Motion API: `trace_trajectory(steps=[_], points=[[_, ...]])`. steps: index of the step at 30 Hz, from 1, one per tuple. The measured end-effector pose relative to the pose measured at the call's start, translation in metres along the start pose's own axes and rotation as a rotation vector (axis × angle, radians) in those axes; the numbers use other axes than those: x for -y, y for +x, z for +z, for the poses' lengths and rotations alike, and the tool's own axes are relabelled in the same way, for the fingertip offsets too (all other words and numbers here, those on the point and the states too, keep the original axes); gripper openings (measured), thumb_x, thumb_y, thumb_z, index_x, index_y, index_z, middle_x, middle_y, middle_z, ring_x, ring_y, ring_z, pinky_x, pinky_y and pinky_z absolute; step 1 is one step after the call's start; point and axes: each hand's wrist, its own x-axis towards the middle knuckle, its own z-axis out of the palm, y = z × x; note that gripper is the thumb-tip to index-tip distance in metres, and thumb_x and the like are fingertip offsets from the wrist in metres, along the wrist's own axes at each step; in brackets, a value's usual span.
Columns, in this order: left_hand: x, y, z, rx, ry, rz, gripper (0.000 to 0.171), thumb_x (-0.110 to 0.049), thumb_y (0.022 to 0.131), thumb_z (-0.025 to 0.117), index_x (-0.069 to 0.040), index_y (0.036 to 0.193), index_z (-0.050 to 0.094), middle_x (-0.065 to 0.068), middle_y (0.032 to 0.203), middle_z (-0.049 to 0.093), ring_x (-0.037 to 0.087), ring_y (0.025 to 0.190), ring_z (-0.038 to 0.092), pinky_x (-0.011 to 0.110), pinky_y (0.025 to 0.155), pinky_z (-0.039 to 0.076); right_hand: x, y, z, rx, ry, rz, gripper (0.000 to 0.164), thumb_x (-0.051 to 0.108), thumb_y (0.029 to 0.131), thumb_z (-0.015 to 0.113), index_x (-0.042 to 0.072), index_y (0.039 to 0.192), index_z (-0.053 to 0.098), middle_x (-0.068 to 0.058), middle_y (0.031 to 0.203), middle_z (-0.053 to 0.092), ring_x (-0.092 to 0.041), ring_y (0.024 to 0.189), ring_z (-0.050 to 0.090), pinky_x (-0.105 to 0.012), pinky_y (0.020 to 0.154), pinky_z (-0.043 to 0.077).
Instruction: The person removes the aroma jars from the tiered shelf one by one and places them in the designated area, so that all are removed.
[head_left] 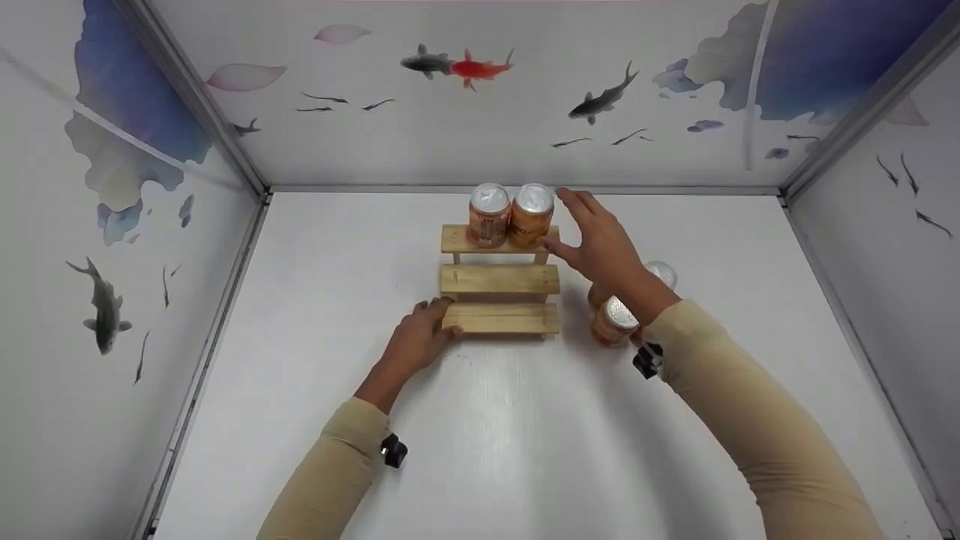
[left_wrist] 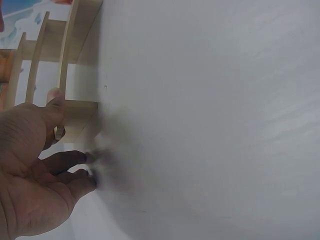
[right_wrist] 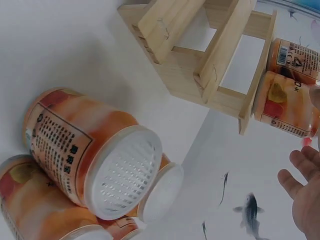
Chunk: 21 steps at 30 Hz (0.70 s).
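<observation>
A three-step wooden rack [head_left: 499,279] stands at mid-table. Two orange-labelled cans [head_left: 489,217] with silvery tops sit side by side on its highest step. My left hand [head_left: 420,337] grips the left end of the lowest step; in the left wrist view its thumb [left_wrist: 56,97] lies on the board's front edge and other fingers curl below. My right hand [head_left: 604,244] is beside the right-hand can [head_left: 531,225], fingers spread and thumb tip right at the can's side. In the right wrist view that can [right_wrist: 284,107] stands upright on the step.
Several more orange cans [head_left: 615,319] are grouped right of the rack, partly hidden under my right forearm. Their pale dotted lids [right_wrist: 122,172] show in the right wrist view. White walls with painted fish [head_left: 480,69] enclose the white table [head_left: 337,247] at the back and sides.
</observation>
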Motion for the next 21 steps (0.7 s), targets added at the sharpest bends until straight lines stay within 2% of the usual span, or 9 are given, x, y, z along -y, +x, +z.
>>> trace_trajectory(steps=[11,16,21], points=[[-0.001,0.000,0.002,-0.003,-0.005,-0.025,0.065,-0.038,0.108,0.072,-0.015,0.165,0.052,0.027,0.170,0.048,0.049,0.159,0.046,0.065,0.125,0.044,0.007,0.020,0.011,0.019,0.043,0.014,0.086,0.029,0.103,0.083,0.005,0.171,0.037,-0.022,0.167,0.049,-0.046,0.146,0.058,-0.060,0.122,0.048],[0.000,0.000,0.003,-0.002,0.003,-0.037,0.063,-0.037,0.109,0.072,-0.017,0.165,0.052,0.026,0.170,0.048,0.048,0.160,0.045,0.064,0.127,0.042,0.010,0.023,0.014,0.018,0.056,0.022,0.080,0.024,0.105,0.079,0.003,0.170,0.037,-0.024,0.165,0.050,-0.046,0.147,0.058,-0.059,0.122,0.048],[0.000,0.001,0.001,-0.007,-0.001,-0.021,0.062,-0.037,0.109,0.072,-0.016,0.165,0.053,0.026,0.170,0.049,0.047,0.160,0.046,0.064,0.125,0.044,0.010,0.026,0.017,-0.004,0.077,0.007,0.075,0.023,0.107,0.077,0.001,0.168,0.040,-0.025,0.162,0.052,-0.045,0.145,0.059,-0.058,0.121,0.049]])
